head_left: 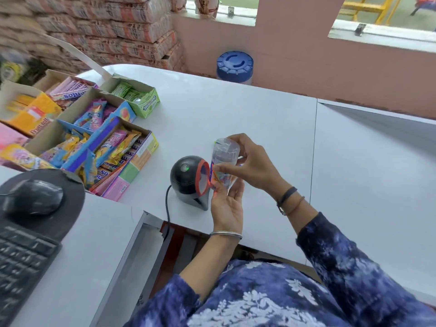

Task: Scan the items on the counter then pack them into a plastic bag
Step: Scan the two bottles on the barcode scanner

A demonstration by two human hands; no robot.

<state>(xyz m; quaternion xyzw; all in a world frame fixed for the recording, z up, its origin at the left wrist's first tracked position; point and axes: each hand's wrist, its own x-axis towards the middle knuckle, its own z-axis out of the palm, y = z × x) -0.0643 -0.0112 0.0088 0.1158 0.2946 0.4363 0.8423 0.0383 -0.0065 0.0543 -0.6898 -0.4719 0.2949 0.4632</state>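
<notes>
Several open boxes of sweets (77, 128) crowd the far left of the white counter (259, 114), with a mouse (33, 200) and keyboard (21, 258) near the left edge. Right of them stands a black scanner (190, 179) with a red-rimmed window, and just beside that window both hands hold a small clear plastic bottle (224, 161) above the counter. Left hand (226, 206) cups the bottle's lower end from below, while the right hand (253, 164) wraps its fingers round the upper part.
</notes>
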